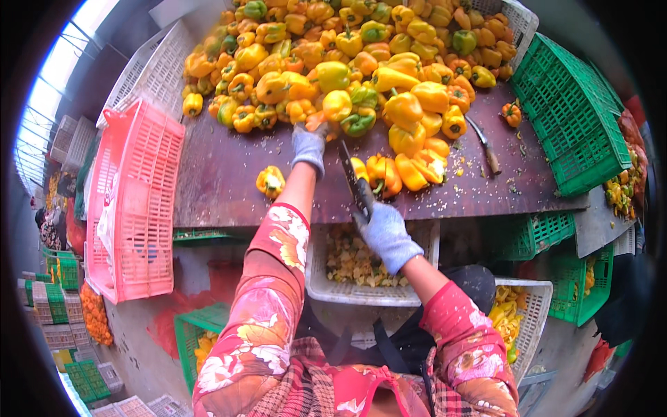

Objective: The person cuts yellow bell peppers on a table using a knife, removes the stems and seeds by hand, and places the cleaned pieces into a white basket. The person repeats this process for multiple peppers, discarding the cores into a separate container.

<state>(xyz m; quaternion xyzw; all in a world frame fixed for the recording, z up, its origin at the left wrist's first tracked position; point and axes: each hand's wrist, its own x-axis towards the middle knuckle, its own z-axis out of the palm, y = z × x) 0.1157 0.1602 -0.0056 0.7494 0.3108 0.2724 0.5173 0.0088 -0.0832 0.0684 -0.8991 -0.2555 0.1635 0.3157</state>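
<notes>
My left hand [308, 147], in a light grey glove, reaches to the near edge of a large heap of yellow and orange bell peppers [337, 104]. Its fingers close on an orange bell pepper [317, 123], partly hidden and a little blurred. Gloved in blue-grey, my right hand [390, 238] grips a knife [349, 167] by its dark handle, blade pointing up and away beside the left hand. Just right of the blade lie several yellow-orange peppers [384, 175], some cut open. A cut pepper [270, 182] rests alone left of my left forearm.
On the dark red tabletop [222, 163], a second knife [484, 144] lies at the right. A pink crate [146, 201] stands left, a green crate [571, 115] right. Below the table edge, a white crate [372, 294] holds pale pepper scraps; another white crate [538, 326] holds yellow pieces.
</notes>
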